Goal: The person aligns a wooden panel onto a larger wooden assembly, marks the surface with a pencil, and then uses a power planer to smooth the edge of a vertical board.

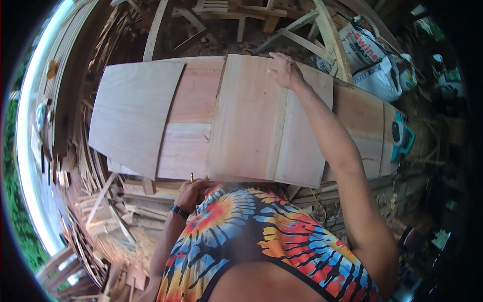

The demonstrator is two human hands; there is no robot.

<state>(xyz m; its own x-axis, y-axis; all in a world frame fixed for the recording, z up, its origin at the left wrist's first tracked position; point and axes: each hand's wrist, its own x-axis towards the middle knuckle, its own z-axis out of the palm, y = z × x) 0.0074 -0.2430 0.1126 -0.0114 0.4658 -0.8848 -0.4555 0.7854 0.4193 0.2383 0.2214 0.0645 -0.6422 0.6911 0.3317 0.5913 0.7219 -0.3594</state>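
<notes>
A wide pale wooden panel (249,116) lies across the middle of the workbench, overlapping the boards beneath it. At its far edge rests my right hand (286,73), the arm stretched out, thumb and fingers apart on the wood. By the panel's near left corner, close to my body, is my left hand (193,194), wearing a dark wristband. Its fingers are curled and partly hidden; a thin pencil (191,177) with a brass-coloured end sticks up from them. To the left lies a greyish plywood sheet (136,113), tilted against the other boards.
A teal power tool (401,136) sits at the right end of the bench. White printed sacks (367,55) stand behind it on the right. Wooden frames (297,32) rise beyond the far edge. Scrap strips (93,166) and wood shavings (126,249) pile up on the left.
</notes>
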